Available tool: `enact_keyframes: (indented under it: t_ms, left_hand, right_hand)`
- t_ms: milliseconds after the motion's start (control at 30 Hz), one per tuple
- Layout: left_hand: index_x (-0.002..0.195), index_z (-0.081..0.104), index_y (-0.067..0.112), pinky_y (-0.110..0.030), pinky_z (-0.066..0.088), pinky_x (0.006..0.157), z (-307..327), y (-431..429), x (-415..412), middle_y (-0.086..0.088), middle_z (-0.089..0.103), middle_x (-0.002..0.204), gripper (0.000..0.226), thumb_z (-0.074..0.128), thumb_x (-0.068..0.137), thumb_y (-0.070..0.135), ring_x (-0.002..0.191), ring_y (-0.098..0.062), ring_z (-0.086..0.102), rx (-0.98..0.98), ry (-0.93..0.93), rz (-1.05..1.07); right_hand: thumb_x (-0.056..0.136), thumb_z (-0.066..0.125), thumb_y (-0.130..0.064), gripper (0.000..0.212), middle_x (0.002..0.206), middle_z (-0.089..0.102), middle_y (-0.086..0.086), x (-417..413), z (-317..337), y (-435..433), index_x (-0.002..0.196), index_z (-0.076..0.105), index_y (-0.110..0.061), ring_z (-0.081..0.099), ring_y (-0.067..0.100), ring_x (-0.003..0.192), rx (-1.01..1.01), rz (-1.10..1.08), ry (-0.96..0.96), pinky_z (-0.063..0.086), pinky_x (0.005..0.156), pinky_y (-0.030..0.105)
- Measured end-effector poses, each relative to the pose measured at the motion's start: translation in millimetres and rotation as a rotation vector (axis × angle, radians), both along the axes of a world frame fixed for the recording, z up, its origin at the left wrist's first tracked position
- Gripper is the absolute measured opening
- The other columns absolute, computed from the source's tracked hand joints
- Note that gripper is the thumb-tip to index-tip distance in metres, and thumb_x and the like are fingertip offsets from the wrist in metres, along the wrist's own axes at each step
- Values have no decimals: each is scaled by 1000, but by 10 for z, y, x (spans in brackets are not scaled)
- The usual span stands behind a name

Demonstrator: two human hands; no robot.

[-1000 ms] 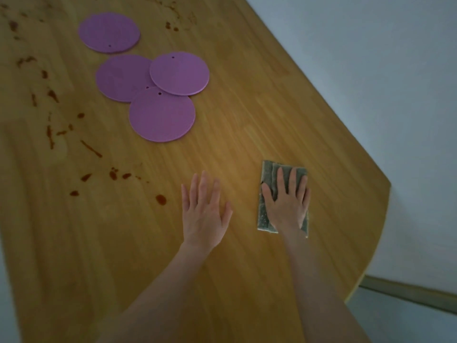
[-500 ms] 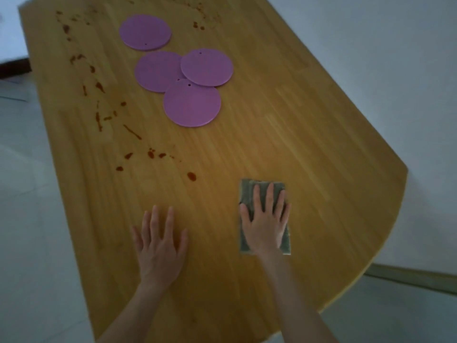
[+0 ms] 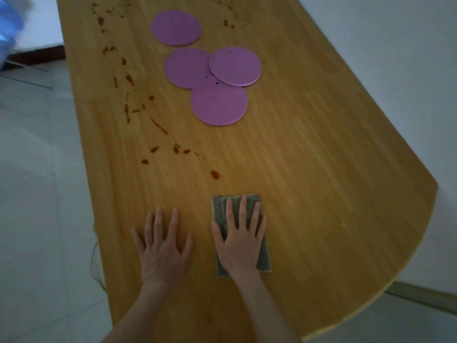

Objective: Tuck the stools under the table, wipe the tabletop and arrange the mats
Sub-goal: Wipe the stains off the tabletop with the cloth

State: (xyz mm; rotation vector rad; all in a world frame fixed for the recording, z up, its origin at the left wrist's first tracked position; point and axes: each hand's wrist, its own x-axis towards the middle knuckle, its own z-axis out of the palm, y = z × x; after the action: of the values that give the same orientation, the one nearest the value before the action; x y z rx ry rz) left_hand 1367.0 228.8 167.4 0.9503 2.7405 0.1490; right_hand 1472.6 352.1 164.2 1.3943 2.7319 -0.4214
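Note:
A folded grey-green cloth (image 3: 262, 261) lies flat near the front of the wooden table (image 3: 321, 169). My right hand (image 3: 239, 238) presses on the cloth with straight, spread fingers. Beside it, my left hand (image 3: 162, 246) rests flat on the bare wood. Several round purple mats (image 3: 218, 101) lie toward the far end; three of them overlap and one (image 3: 176, 27) lies apart behind them. Dark reddish-brown stains (image 3: 214, 174) run in a scattered trail down the table's left half, the nearest just beyond the cloth. No stool is visible.
A white wall (image 3: 395, 70) runs along the table's right side, with a baseboard at the lower right. Light tiled floor (image 3: 37, 194) lies to the left. A blurred blue object (image 3: 10, 26) sits in the top left corner.
The view has swung so the table's left edge and the floor show. My right hand and the cloth have slid left, toward the nearest stain. My left hand has moved left and nearer.

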Motion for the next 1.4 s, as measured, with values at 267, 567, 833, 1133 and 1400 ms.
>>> enact_keyframes:
  t_ms: [267,567,833,1133,1400]
  left_hand:
    - [146,28,24,-58,6,113,-13,20,-27,-10,25,153,71,25,87,63,144,-28,10,-43,-14,2]
    - [142,37,22,-56,5,112,28,5,-35,-12,34,148,66,30,88,59,140,-30,20,30,-25,-23]
    - [132,45,14,-56,21,110,6,-134,-1328,-15,42,138,60,39,84,51,130,-34,33,230,13,-127]
    - [146,27,11,-50,6,116,-21,118,-2541,-17,26,152,81,25,86,65,143,-31,15,122,13,-375]
    - [144,32,13,-49,3,115,-52,112,-2590,-16,28,152,77,25,88,64,142,-31,18,83,35,-431]
  right_hand:
    - [90,0,-65,69,160,-4,4,-14,77,494,149,-4,-30,-12,29,145,-29,-219,-53,-6,116,48]
    - [91,4,-64,67,160,-13,0,-644,55,597,150,-6,-34,-16,26,145,-52,-134,-91,-13,116,45]
    - [89,-2,-64,69,156,-21,-1,-1456,122,-96,150,-9,-32,-23,29,143,-80,-252,-95,-18,114,45]
    - [90,0,-64,66,157,-16,0,-1826,92,-497,146,-12,-34,-18,28,145,-27,-565,-83,-14,116,43]
    - [94,11,-62,65,159,-16,-2,-2005,78,-31,150,-8,-34,-17,26,145,-66,-601,-121,-9,118,43]
